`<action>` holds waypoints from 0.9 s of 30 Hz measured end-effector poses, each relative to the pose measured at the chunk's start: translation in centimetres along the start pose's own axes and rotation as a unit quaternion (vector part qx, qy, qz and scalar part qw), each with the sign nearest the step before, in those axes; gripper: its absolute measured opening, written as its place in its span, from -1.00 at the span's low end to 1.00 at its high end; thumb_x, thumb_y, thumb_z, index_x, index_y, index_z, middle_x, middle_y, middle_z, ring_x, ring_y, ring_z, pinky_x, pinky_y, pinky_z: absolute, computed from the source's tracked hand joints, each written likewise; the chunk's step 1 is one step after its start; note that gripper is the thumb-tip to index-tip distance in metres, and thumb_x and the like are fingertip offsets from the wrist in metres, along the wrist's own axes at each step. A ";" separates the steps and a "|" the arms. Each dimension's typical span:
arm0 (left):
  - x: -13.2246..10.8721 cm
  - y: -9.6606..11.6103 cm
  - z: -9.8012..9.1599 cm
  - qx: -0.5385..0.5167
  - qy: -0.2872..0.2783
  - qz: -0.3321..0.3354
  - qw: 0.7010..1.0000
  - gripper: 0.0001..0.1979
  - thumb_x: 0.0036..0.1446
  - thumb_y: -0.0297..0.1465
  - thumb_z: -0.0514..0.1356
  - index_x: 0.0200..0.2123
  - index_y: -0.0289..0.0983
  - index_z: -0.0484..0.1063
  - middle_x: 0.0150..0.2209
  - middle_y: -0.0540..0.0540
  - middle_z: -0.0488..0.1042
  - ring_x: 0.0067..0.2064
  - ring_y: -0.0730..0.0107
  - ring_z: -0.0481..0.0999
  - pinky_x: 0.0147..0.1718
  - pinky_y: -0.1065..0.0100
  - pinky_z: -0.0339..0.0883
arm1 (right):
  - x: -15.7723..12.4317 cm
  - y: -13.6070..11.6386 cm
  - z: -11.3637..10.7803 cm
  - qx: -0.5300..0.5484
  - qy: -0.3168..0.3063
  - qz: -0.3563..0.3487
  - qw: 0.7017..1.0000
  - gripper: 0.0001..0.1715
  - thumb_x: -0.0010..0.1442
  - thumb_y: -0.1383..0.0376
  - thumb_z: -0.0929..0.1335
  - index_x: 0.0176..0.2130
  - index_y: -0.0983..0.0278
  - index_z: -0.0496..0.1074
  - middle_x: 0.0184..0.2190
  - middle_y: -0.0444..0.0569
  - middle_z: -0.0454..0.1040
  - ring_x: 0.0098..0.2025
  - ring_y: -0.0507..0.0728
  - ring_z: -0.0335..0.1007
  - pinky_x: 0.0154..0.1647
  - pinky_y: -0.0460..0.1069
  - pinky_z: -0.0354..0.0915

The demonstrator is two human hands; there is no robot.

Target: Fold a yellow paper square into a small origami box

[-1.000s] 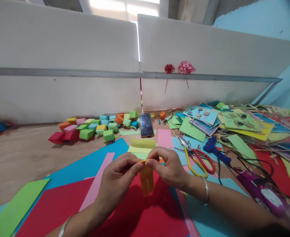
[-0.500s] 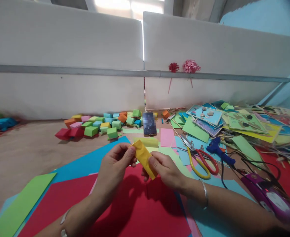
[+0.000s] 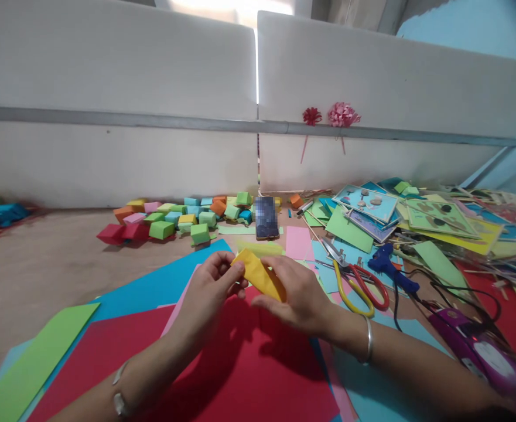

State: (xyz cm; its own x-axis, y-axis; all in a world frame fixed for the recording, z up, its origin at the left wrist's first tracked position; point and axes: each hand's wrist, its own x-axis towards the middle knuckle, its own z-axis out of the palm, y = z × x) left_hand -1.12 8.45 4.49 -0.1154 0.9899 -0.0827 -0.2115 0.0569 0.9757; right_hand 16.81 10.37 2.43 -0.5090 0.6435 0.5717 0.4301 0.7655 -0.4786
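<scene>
A person's left hand [image 3: 209, 288] pinches the far, upper end of a folded yellow paper piece [image 3: 258, 274] between thumb and fingertips, while the right hand [image 3: 299, 296] cradles its near, lower end, fingers underneath and thumb on top. Held at both ends, the piece slants in the air just above a large red sheet [image 3: 258, 375], a grip that seems meant to hold it flat and in plain sight. The red sheet overlaps a blue sheet [image 3: 152, 287] and a green strip [image 3: 33, 363] on the near part of the table [image 3: 42, 264]. Scissors [image 3: 359, 285] with red and yellow handles and a blue glue gun [image 3: 387, 266] lie just right of the hands, apparently kept within easy reach. A blurred phone [image 3: 266, 218] lies beyond the hands. Coloured paper boxes [image 3: 170, 221] cluster far left against the white partition [image 3: 108, 88], and decorated cards [image 3: 416, 214] are heaped far right.
</scene>
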 end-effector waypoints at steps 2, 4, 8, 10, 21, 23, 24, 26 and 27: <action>-0.1 0.0 0.0 0.005 -0.003 -0.005 1.000 -0.56 -0.12 -0.15 0.45 -0.37 -0.24 0.30 -0.53 0.12 0.41 -0.53 0.52 0.41 -0.56 0.49 0.28 | -0.1 0.0 0.0 -0.033 -0.005 -0.012 0.999 -0.46 0.32 0.06 0.32 0.14 0.36 0.35 0.00 0.27 0.53 0.01 0.29 0.47 0.03 0.18 0.38; 0.0 0.0 0.0 0.021 -0.004 -0.004 1.000 -0.55 -0.10 -0.15 0.43 -0.29 -0.23 0.31 -0.52 0.12 0.41 -0.52 0.49 0.41 -0.55 0.47 0.28 | 0.1 0.0 -0.2 -0.042 -0.008 0.004 0.999 -0.55 0.39 0.16 0.23 0.13 0.38 0.38 -0.02 0.27 0.55 -0.03 0.27 0.49 0.00 0.16 0.38; 0.4 0.4 -0.2 0.090 -0.015 0.002 0.996 -0.50 -0.09 -0.13 0.39 -0.13 -0.25 0.41 -0.36 -0.01 0.49 -0.38 0.34 0.50 -0.49 0.39 0.35 | 1.0 0.3 -1.4 0.008 -0.041 0.079 0.996 -0.59 0.42 0.23 0.14 -0.07 0.33 0.49 -0.26 0.09 0.59 -0.28 0.13 0.48 -0.23 0.01 0.33; 0.6 0.8 -0.3 0.111 -0.031 0.000 0.993 -0.54 -0.10 -0.16 0.39 -0.14 -0.26 0.47 -0.23 -0.12 0.55 -0.27 0.25 0.55 -0.39 0.32 0.41 | 1.5 0.4 -2.0 0.050 -0.065 0.122 0.989 -0.61 0.39 0.21 0.17 -0.22 0.30 0.50 -0.40 -0.02 0.54 -0.41 0.06 0.38 -0.36 -0.05 0.24; 1.1 1.2 -1.0 0.137 -0.077 -0.039 0.987 -0.68 -0.18 -0.14 0.43 -0.45 -0.27 0.64 -0.49 -0.14 0.58 -0.43 0.24 0.52 -0.46 0.32 0.37 | 2.5 0.8 -3.1 0.159 -0.154 0.200 0.955 -0.71 0.26 0.20 0.28 -0.44 0.28 0.40 -0.52 -0.15 0.35 -0.47 0.00 0.21 -0.46 -0.08 0.08; 1.1 1.1 -0.9 0.152 -0.068 -0.018 0.986 -0.70 -0.18 -0.14 0.42 -0.48 -0.26 0.65 -0.49 -0.14 0.59 -0.44 0.24 0.51 -0.46 0.32 0.37 | 2.5 1.0 -3.0 0.156 -0.132 0.208 0.956 -0.73 0.23 0.21 0.32 -0.47 0.28 0.40 -0.54 -0.16 0.34 -0.48 -0.01 0.21 -0.47 -0.08 0.07; 1.1 1.2 -0.9 0.158 -0.066 -0.009 0.985 -0.71 -0.17 -0.14 0.41 -0.48 -0.25 0.65 -0.50 -0.14 0.59 -0.44 0.25 0.50 -0.46 0.31 0.36 | 2.5 1.1 -3.0 0.150 -0.120 0.209 0.959 -0.74 0.21 0.24 0.33 -0.48 0.29 0.41 -0.55 -0.16 0.35 -0.49 -0.01 0.22 -0.48 -0.08 0.07; 0.9 1.3 -0.7 0.167 -0.060 0.002 0.984 -0.73 -0.17 -0.15 0.40 -0.50 -0.24 0.66 -0.52 -0.13 0.58 -0.45 0.27 0.48 -0.46 0.31 0.35 | 2.6 1.4 -3.0 0.134 -0.101 0.201 0.965 -0.77 0.21 0.28 0.33 -0.46 0.29 0.44 -0.55 -0.15 0.39 -0.49 -0.01 0.24 -0.46 -0.09 0.10; 0.9 1.3 -0.7 0.171 -0.056 0.005 0.984 -0.73 -0.18 -0.15 0.40 -0.50 -0.24 0.66 -0.52 -0.13 0.58 -0.46 0.28 0.47 -0.46 0.32 0.33 | 2.6 1.6 -3.1 0.124 -0.095 0.191 0.969 -0.80 0.21 0.29 0.33 -0.44 0.29 0.46 -0.53 -0.14 0.42 -0.48 -0.01 0.27 -0.44 -0.09 0.12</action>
State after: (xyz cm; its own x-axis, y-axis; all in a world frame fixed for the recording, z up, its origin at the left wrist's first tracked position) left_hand -2.15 9.28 5.58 -0.0033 0.9976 -0.0693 0.1301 0.0692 0.9891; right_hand 18.47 13.21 5.22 -0.4854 0.8512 0.1996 0.4335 0.4325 -0.7906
